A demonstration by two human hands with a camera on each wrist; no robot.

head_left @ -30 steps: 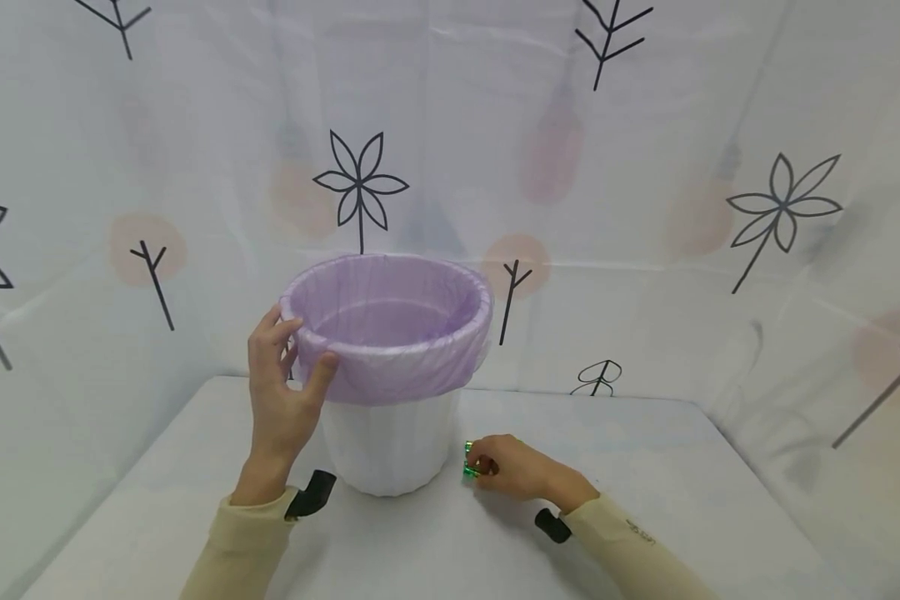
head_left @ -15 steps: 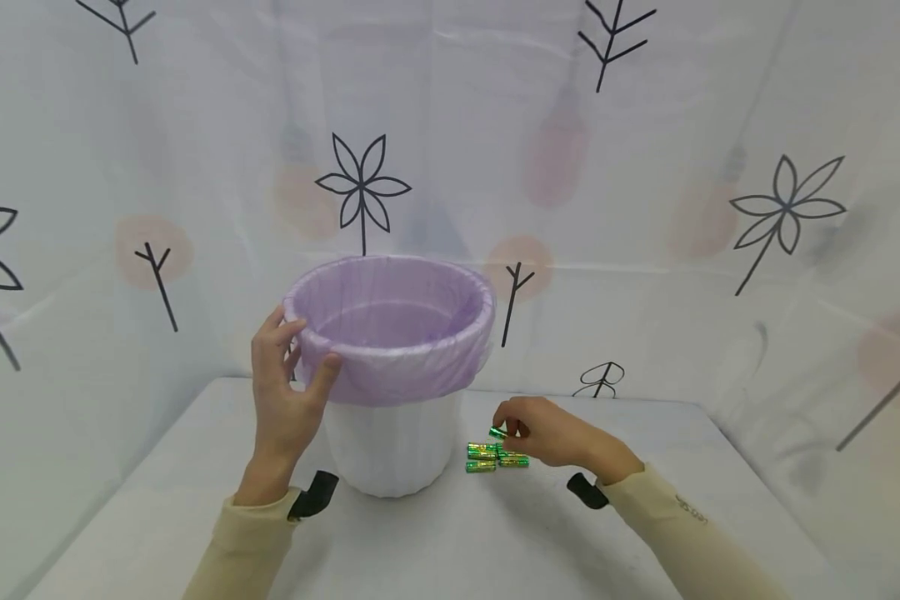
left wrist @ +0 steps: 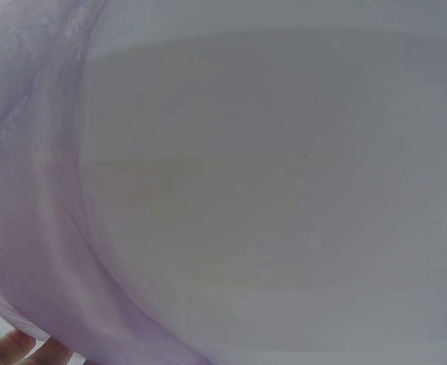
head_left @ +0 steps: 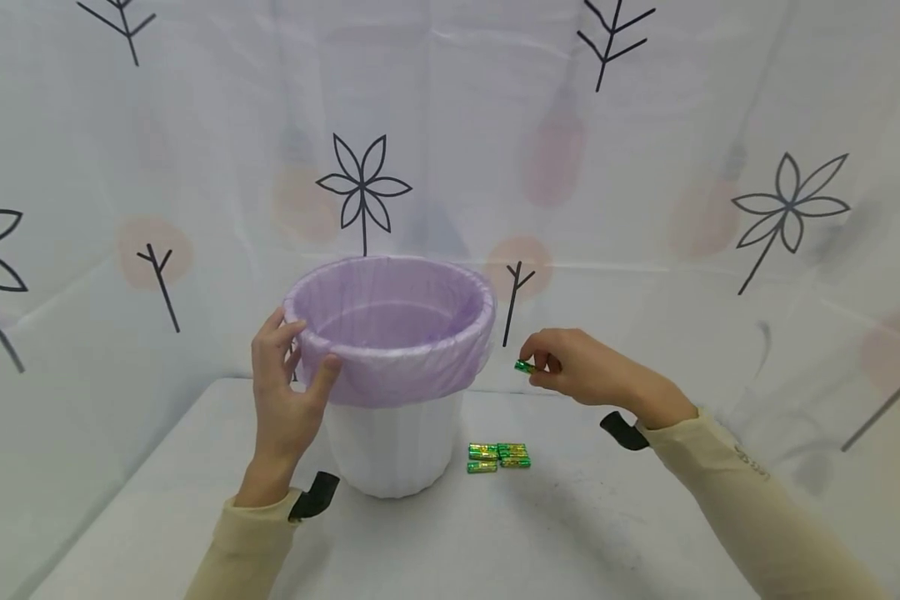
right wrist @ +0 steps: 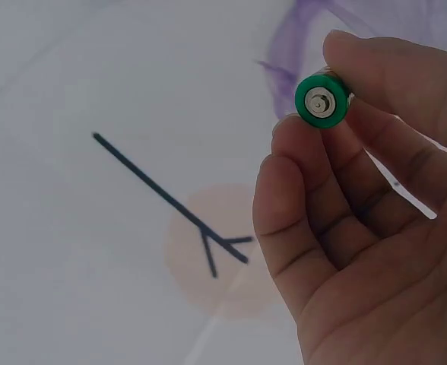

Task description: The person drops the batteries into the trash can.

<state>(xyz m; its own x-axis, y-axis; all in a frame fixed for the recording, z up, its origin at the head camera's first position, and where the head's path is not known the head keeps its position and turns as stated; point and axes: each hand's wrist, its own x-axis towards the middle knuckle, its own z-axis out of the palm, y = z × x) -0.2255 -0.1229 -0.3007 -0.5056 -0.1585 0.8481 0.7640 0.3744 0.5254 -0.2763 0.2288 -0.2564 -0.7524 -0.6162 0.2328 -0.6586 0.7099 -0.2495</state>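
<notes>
A white trash bin (head_left: 390,450) stands upright on the white table, lined with a purple bag (head_left: 390,379) folded down over its rim. My left hand (head_left: 281,392) holds the bin at the left of its rim, thumb on the front of the bag and fingers bent at the edge. Raised above the table, right of the bin, my right hand (head_left: 585,367) pinches a green battery (right wrist: 320,101) between thumb and fingers. One flat end of that battery faces the right wrist camera. Below it, several green-and-gold batteries (head_left: 483,452) lie close together beside the bin's base.
A white cloth (head_left: 435,167) printed with black plant outlines and pale pink spots hangs behind and at both sides of the table (head_left: 495,542). A black wrist mount (head_left: 315,497) sits at the left cuff, another black mount (head_left: 624,431) at the right cuff.
My right hand has risen from the battery group, moving up and right with one battery pinched. The other batteries are now uncovered on the table. The left hand stays on the bin.
</notes>
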